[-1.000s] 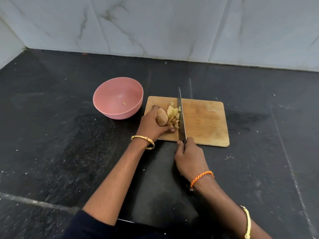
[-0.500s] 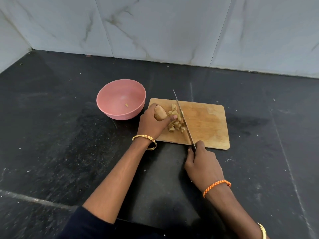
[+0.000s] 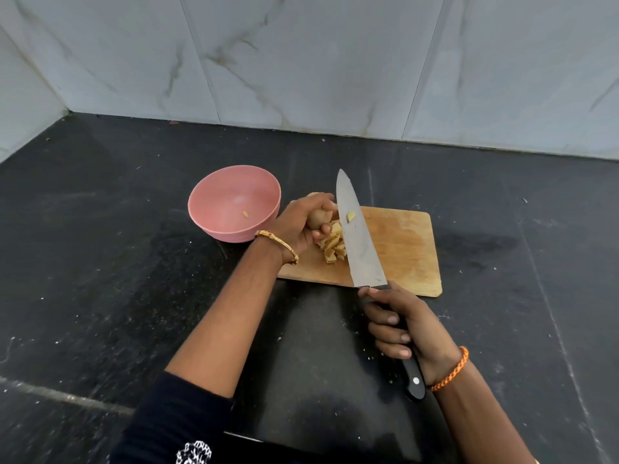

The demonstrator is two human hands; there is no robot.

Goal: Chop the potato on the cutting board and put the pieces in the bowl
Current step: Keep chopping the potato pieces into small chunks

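The cutting board (image 3: 402,249) lies just right of the bowl (image 3: 234,204), keeping transfer short. The right hand (image 3: 407,333) grips the knife (image 3: 360,239), its blade tilted flat-side up. The left hand (image 3: 301,226) holds the uncut potato (image 3: 318,217) beside the pieces (image 3: 333,246), steadying it.

A black speckled stone tabletop (image 3: 100,262) runs back to pale marble-look wall tiles (image 3: 318,61) with grey veins; the walls meet at the far left corner. Soft, even light.
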